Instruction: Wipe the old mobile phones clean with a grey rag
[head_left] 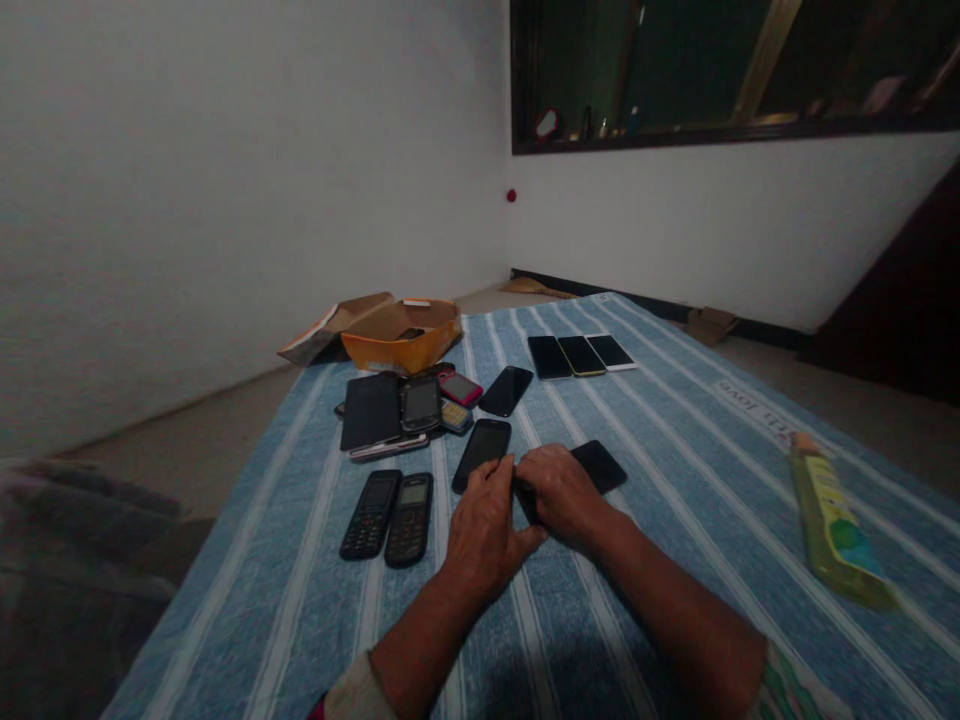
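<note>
My left hand (484, 525) and my right hand (559, 493) meet at the middle of a blue striped cloth (675, 470). Both curl around a dark phone (524, 497), mostly hidden between them. A black smartphone (598, 465) lies just beyond my right hand. Another black smartphone (481, 453) lies just beyond my left hand. Two black keypad phones (388, 515) lie side by side to the left.
A heap of several phones (405, 410) lies further back, with an orange cardboard box (401, 335) behind it. Three smartphones in a row (581, 355) lie at the far side. A yellow-green tube (832, 525) rests at the right. White walls and a dark window stand behind.
</note>
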